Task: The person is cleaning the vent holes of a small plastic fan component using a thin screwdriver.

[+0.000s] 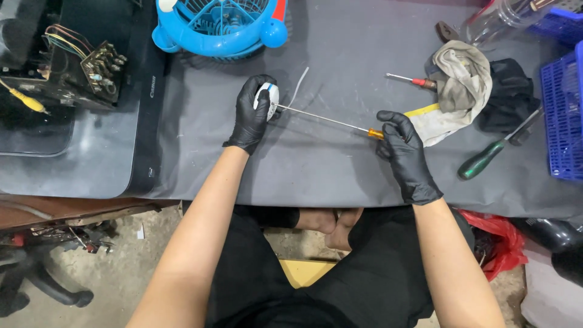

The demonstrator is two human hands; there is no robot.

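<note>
My left hand (250, 115), in a black glove, grips a small white rounded part (270, 95) with a blue mark, held down on the grey table mat (316, 176). My right hand (405, 155), also gloved in black, holds a long thin screwdriver (322, 119) by its orange handle. The steel shaft runs left across the mat and its tip touches the white part. A thin white cable (300, 85) trails up from that part.
A blue plastic fan (221, 24) lies at the top. A circuit board with coloured wires (100, 67) rests on a black device at left. To the right lie a red-handled screwdriver (410, 79), a rag (461, 85), a green-handled screwdriver (486, 158) and blue baskets (562, 115).
</note>
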